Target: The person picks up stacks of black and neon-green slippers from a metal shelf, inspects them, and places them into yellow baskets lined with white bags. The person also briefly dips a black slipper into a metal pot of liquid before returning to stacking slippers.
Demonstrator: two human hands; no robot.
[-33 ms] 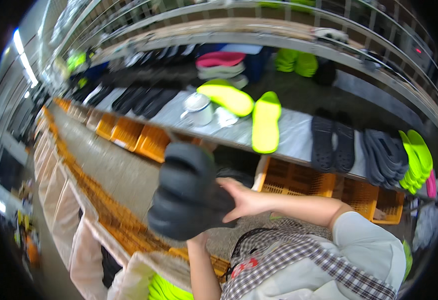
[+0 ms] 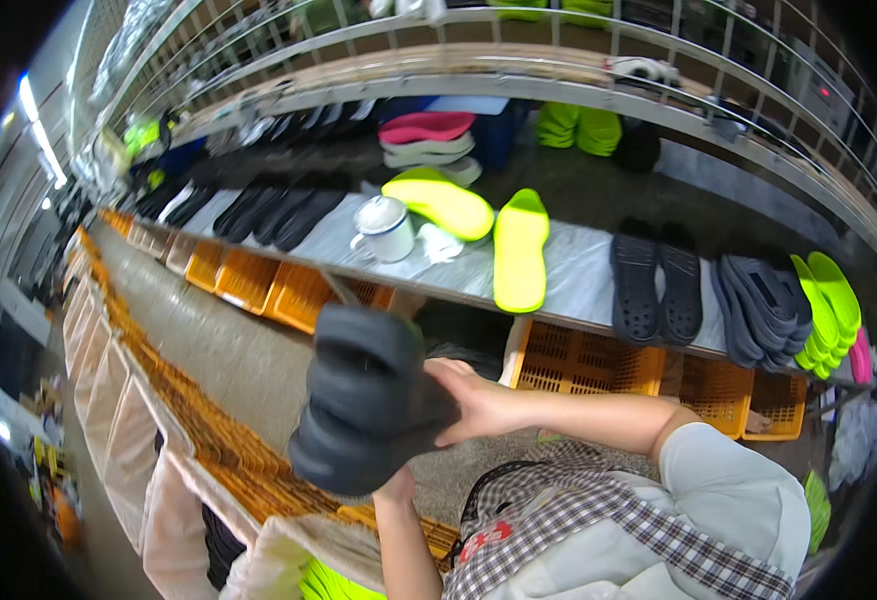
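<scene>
A stack of black foam slippers point(image 2: 359, 400) is held up in front of me, rounded toes toward the left. My right hand point(image 2: 469, 400) grips its right end, thumb below and fingers above. From underneath, my left hand point(image 2: 396, 487) holds the stack, its fingers mostly hidden behind the slippers. On the bench beyond lie a neon yellow sole-shaped piece point(image 2: 522, 250) and another yellow piece point(image 2: 441, 204). Between them is a crumpled white scrap point(image 2: 440, 243), with a white lidded mug point(image 2: 383, 229) to the left.
Dark slippers point(image 2: 657, 285), a grey slipper stack point(image 2: 764, 310) and yellow slippers point(image 2: 827, 305) line the bench's right side. Orange crates point(image 2: 587, 358) stand below. A row of cloth-lined orange crates point(image 2: 199, 440) runs along my left. A wire rack point(image 2: 559, 65) spans above the bench.
The view has shifted slightly, so the bench things appear a little further left. The slippers have dipped slightly in the picture, with both hands keeping their hold.
</scene>
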